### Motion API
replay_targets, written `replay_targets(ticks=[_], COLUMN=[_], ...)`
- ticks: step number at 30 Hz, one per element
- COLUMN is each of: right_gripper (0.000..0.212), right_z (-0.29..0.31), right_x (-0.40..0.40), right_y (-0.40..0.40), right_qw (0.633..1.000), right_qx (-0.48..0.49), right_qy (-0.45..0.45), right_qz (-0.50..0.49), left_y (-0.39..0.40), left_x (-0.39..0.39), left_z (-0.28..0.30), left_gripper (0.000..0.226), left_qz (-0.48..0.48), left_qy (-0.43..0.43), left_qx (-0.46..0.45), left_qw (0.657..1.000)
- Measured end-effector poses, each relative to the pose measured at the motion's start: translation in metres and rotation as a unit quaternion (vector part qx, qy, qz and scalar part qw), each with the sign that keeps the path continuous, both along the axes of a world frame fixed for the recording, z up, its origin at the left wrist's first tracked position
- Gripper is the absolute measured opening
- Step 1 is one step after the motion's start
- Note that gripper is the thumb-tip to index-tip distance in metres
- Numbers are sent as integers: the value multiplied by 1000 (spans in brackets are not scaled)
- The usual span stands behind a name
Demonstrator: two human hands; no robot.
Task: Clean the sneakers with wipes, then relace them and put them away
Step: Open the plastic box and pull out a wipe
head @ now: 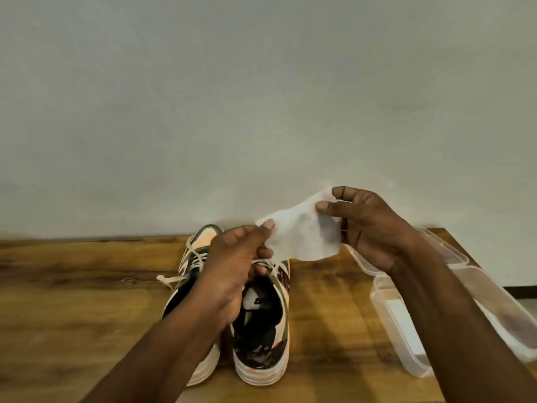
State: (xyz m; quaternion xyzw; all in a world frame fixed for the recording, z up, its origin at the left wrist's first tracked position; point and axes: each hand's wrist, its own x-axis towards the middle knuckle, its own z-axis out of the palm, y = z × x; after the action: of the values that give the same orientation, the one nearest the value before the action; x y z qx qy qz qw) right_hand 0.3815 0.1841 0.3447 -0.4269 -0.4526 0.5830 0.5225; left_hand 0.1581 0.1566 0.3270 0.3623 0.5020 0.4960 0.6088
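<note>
— Wall (261, 97), pale and bare, fills the whole upper half of the frame; below it a wooden table (72, 301) runs across the bottom.

— And on the table?

— At the lower right, a clear plastic container (389, 321) with its lid (444, 248) open behind it, partly hidden by the right forearm. At bottom centre, a pair of camouflage-patterned sneakers (261, 330) stands side by side, toes toward the wall, cream laces (194, 257) loose.

— The hands?

— Both raised above the sneakers, right of centre. The left hand (232, 263) pinches the left corner of a white wipe (305, 237) between thumb and fingers. The right hand (366, 228) pinches its upper right edge. The wipe hangs stretched between them, clear of the shoes.
</note>
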Motion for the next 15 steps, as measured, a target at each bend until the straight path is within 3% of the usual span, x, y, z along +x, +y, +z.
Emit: replay_targets(ticks=[3, 9, 15], right_gripper=[51, 39, 32], right_z=[0, -7, -13], right_x=[-9, -35, -52], right_y=[3, 13, 26], right_qw=[999, 994, 990], right_qx=[-24, -18, 45], right_qy=[-20, -38, -121], right_qz=[-32, -105, -48], left_y=[8, 24, 30], left_x=[-22, -53, -71], left_z=[-4, -2, -7], left_gripper=[17, 7, 12], left_qz=[44, 104, 132], left_qy=[26, 81, 126], left_qx=[30, 135, 185], left_qw=[998, 982, 966])
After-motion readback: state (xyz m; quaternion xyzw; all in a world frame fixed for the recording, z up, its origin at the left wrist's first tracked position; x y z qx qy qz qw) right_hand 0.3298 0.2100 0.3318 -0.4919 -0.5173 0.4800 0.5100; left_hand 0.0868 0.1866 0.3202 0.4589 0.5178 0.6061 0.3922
